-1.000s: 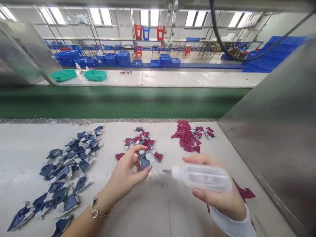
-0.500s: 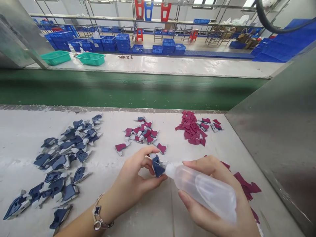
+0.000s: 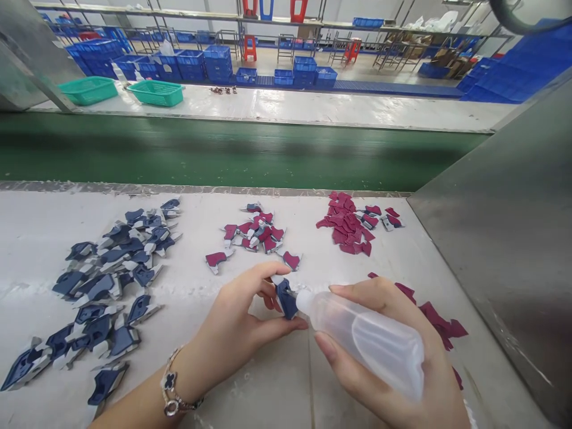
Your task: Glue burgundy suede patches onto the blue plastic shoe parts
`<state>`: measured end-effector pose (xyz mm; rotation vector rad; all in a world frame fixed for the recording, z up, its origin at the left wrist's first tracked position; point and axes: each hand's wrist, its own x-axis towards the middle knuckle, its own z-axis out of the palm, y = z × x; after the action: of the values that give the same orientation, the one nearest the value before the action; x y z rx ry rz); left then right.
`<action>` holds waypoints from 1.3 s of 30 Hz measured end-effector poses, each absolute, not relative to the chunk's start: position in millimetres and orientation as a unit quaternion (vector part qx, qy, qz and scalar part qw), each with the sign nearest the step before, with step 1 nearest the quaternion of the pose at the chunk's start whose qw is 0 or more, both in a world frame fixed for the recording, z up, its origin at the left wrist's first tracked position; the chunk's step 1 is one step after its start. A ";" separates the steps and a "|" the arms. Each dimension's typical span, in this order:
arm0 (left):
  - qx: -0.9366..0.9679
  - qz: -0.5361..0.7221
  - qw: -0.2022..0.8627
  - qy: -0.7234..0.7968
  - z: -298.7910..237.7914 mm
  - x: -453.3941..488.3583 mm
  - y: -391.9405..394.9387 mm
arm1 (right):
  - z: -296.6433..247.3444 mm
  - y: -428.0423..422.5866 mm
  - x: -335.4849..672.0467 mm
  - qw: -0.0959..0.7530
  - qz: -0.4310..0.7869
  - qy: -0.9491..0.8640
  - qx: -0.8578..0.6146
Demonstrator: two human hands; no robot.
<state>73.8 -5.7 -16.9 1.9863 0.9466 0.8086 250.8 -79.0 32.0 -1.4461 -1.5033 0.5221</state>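
Note:
Between thumb and fingers, my left hand (image 3: pixel 243 322) pinches a small navy and grey plastic part (image 3: pixel 286 297) above the table. My right hand (image 3: pixel 393 351) is wrapped round a translucent squeeze bottle (image 3: pixel 369 339), tipped sideways with its white cap end pointing left. The nozzle tip meets the navy part; whether liquid comes out cannot be seen. Left of my hands lies a spread of similar navy and grey parts (image 3: pixel 102 286). Beyond my hands sits a cluster of parts with maroon faces (image 3: pixel 259 229). Flat maroon pieces (image 3: pixel 346 223) are heaped to its right.
More maroon pieces (image 3: pixel 440 325) lie beside my right hand. A metal panel (image 3: pixel 504 238) bounds the table on the right. Past the far edge runs a green belt (image 3: pixel 223 155), then a white ledge with two green baskets (image 3: pixel 156 93). Blue crates (image 3: pixel 218 62) stand behind.
The view has tilted slightly down, so the background sits higher. My left hand still grips the navy part, and the bottle nozzle has shifted slightly along it.

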 end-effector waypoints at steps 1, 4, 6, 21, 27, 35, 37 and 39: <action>0.782 0.316 0.386 0.373 -16.8 73.5 -5.7 | 32.0 -79.3 250.8 0.473 0.208 -0.616 -0.595; 0.784 0.316 0.383 0.372 -16.7 72.5 -6.0 | 32.7 -79.7 250.8 0.473 0.194 -0.616 -0.599; 0.786 0.318 0.380 0.369 -17.0 72.0 -6.3 | 33.3 -79.6 250.8 0.476 0.191 -0.614 -0.599; 0.784 0.336 0.375 0.363 -18.9 74.6 -5.6 | 33.1 -79.8 249.6 0.491 0.205 -0.610 -0.588; 0.780 0.341 0.373 0.368 -19.9 74.5 -5.0 | 33.3 -80.7 248.1 0.489 0.223 -0.621 -0.571; 0.777 0.338 0.371 0.379 -20.4 70.1 -2.0 | 35.0 -80.5 249.4 0.465 0.239 -0.639 -0.564; 0.774 0.336 0.373 0.386 -20.6 69.5 -1.2 | 36.7 -80.7 250.7 0.455 0.237 -0.647 -0.564; 0.766 0.337 0.378 0.396 -20.8 68.9 -0.5 | 38.2 -81.0 251.7 0.448 0.237 -0.654 -0.562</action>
<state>68.9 -0.5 -20.8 1.9575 1.0121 0.8615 251.7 -81.0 38.2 -1.3908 -1.6193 0.5859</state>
